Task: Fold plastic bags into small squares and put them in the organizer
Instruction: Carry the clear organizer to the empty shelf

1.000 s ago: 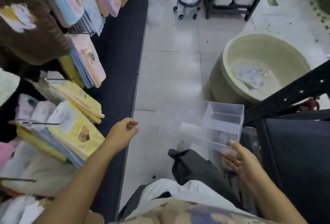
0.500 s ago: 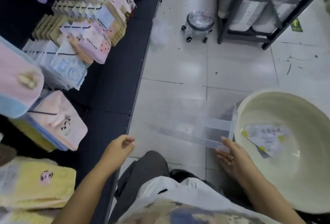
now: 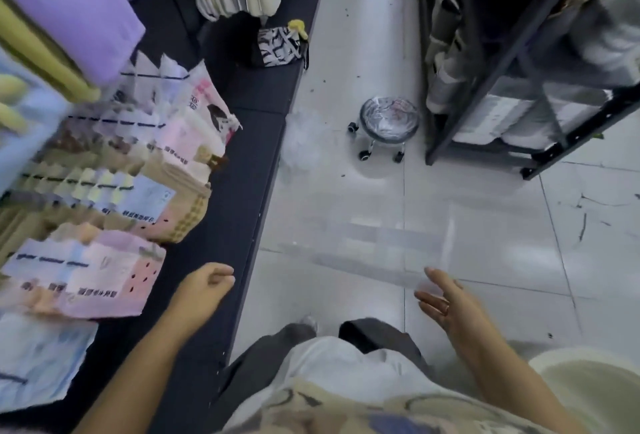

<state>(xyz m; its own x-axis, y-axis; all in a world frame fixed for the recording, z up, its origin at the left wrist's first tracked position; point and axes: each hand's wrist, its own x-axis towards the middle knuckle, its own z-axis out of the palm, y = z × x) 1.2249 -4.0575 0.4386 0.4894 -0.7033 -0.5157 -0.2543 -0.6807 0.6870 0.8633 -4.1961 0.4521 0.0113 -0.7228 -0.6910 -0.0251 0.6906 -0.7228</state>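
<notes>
The clear plastic organizer is a long see-through box, smeared by motion, hanging low over the tiled floor ahead of me. My right hand holds its near right end, fingers stretched along the wall. My left hand is loosely curled with nothing in it, over the edge of the dark shelf. A heap of crumpled clear plastic bags lies on the floor against the shelf, left of the stool.
A small wheeled stool stands in the aisle. A black metal rack with rolled goods fills the right. Packaged textiles hang along the left shelf. The rim of a cream basin shows at bottom right.
The view has swung up and left along the aisle; the basin slid to the bottom right corner. My right hand carried the organizer forward. My left hand stayed curled by the shelf edge.
</notes>
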